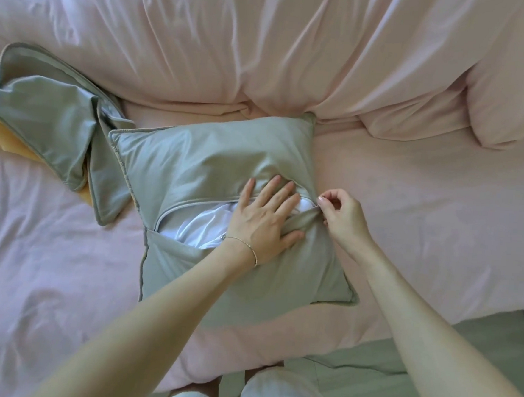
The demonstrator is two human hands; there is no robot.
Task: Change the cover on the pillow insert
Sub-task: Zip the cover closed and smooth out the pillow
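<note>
A: Where does the pillow (225,171) lie?

B: Flat on the bed (438,226), in front of the person. Its grey-green cover (196,150) has a zipper opening (192,201) running left to right across the face, and the white insert (196,228) shows through the gap.

A: And the hands?

B: The left hand (262,223) lies spread, fingers straight, pressing the cover and insert beside the opening's right end. The right hand (340,213) pinches something at that end, likely the zipper pull, though it is too small to tell.

A: So which way does the move run?

B: By my judgement, leftward along the opening's long axis, away from the right hand. Whether that closes or opens it I cannot tell. 1 more cover (51,128) lies crumpled to the left.
</note>
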